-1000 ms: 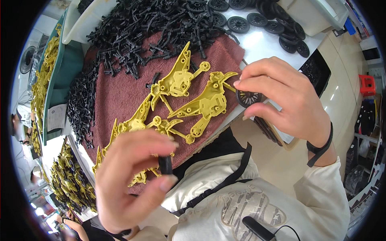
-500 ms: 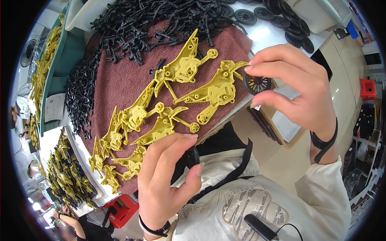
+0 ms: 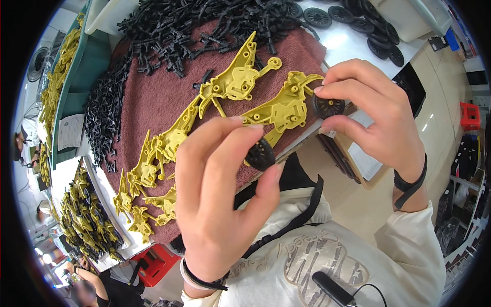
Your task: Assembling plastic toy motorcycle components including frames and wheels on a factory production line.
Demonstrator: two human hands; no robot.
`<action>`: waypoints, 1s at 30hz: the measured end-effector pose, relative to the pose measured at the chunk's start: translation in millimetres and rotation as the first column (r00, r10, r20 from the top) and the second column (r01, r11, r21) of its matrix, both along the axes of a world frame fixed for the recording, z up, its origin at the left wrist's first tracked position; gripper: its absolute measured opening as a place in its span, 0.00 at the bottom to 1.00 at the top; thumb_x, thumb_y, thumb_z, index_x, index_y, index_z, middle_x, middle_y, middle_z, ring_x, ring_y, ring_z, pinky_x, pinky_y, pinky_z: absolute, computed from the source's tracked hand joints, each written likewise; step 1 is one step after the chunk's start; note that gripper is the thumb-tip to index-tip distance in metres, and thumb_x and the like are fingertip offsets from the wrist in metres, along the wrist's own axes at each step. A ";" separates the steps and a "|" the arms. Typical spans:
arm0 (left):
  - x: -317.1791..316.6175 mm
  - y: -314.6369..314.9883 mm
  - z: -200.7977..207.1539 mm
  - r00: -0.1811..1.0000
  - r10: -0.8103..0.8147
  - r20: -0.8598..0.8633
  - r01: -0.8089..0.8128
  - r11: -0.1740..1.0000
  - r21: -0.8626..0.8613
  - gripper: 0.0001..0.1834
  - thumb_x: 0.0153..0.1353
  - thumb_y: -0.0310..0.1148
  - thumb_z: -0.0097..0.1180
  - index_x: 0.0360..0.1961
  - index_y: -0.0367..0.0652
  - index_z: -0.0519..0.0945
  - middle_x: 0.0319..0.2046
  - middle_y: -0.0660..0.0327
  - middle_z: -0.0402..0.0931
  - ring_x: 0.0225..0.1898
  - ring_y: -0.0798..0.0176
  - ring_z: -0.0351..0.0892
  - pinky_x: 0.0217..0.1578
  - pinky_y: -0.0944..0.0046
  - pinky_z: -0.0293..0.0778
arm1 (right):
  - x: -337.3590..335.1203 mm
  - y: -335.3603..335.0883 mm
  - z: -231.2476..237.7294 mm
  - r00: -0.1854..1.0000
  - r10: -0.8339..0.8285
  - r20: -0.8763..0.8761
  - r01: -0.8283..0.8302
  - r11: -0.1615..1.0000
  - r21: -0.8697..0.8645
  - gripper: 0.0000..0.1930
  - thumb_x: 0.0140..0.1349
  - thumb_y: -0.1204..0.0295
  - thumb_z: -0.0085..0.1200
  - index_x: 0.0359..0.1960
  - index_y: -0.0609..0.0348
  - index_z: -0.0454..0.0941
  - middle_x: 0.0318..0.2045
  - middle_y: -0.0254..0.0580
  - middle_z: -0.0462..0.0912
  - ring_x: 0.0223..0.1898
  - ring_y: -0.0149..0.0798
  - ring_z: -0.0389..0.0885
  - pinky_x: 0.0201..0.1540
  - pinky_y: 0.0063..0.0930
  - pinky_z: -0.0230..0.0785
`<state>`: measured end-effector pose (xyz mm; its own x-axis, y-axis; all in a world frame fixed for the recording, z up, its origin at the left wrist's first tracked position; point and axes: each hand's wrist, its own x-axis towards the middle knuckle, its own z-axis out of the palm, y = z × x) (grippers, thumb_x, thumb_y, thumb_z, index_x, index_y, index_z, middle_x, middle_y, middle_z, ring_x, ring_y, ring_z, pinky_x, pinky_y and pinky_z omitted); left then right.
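My left hand point(image 3: 217, 189) pinches a small black toy wheel point(image 3: 260, 155) between thumb and fingers, over the near end of a yellow plastic toy bike frame point(image 3: 286, 113). Between the thumb and fingertips of my right hand point(image 3: 378, 110) is another black spoked wheel point(image 3: 329, 106), held upright by the frame's right tip. Whether that wheel touches the frame, I cannot tell. Just left lies a second yellow frame piece point(image 3: 236, 84). More yellow frame pieces point(image 3: 174, 138) run in a slanting row toward the lower left, partly hidden by my left hand.
A brown-red towel point(image 3: 158, 97) covers the table. Black plastic parts point(image 3: 204, 36) are heaped at its far side, with loose wheels point(image 3: 317, 18) at far right. A green bin point(image 3: 76, 92) stands left, near a stack of yellow-and-black pieces point(image 3: 87, 220).
My left hand has moved up and right with its wheel, and now covers part of the near frames. My right hand stays nearly in place, its wheel slightly turned.
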<state>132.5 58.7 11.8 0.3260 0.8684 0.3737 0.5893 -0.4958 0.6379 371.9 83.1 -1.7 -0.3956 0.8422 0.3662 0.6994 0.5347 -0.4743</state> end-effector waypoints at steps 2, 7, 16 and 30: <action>6.8 0.1 0.7 0.997 0.032 -0.063 -0.033 0.999 -0.005 0.23 0.43 0.19 0.65 0.45 0.37 0.79 0.43 0.52 0.76 0.45 0.54 0.77 0.45 0.60 0.74 | -0.4 0.4 0.7 1.000 0.001 -0.006 -0.001 1.000 -0.001 0.21 0.39 0.74 0.70 0.39 0.62 0.81 0.41 0.41 0.80 0.41 0.42 0.80 0.42 0.30 0.73; 9.6 -3.3 -2.8 0.989 0.006 -0.151 -0.012 0.999 -0.038 0.22 0.44 0.19 0.65 0.44 0.37 0.79 0.43 0.53 0.76 0.45 0.53 0.77 0.45 0.58 0.74 | -1.3 -0.4 1.9 1.000 0.003 -0.018 -0.003 1.000 -0.005 0.21 0.39 0.75 0.70 0.39 0.62 0.80 0.40 0.41 0.79 0.40 0.43 0.79 0.42 0.30 0.73; 14.7 -6.8 -10.6 0.954 0.032 -0.297 -0.028 0.999 0.016 0.24 0.47 0.22 0.66 0.48 0.34 0.77 0.45 0.53 0.72 0.44 0.49 0.73 0.45 0.55 0.71 | 0.0 -0.1 -1.0 0.999 0.017 -0.047 -0.018 1.000 -0.009 0.22 0.39 0.75 0.70 0.39 0.62 0.80 0.41 0.42 0.79 0.41 0.44 0.79 0.43 0.32 0.73; -36.4 -14.7 75.8 0.916 0.131 -0.380 -0.141 0.990 0.003 0.26 0.61 0.51 0.57 0.41 0.33 0.79 0.40 0.51 0.79 0.45 0.52 0.78 0.49 0.56 0.70 | 31.4 12.5 15.1 0.989 -0.110 -0.103 0.120 0.989 0.092 0.16 0.47 0.77 0.65 0.40 0.61 0.80 0.42 0.45 0.79 0.45 0.46 0.79 0.51 0.32 0.70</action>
<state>96.0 44.0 87.6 0.3170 0.9214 0.2247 0.8494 -0.3812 0.3648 403.3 95.6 13.4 -0.2567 0.8384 0.4809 0.7120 0.5005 -0.4925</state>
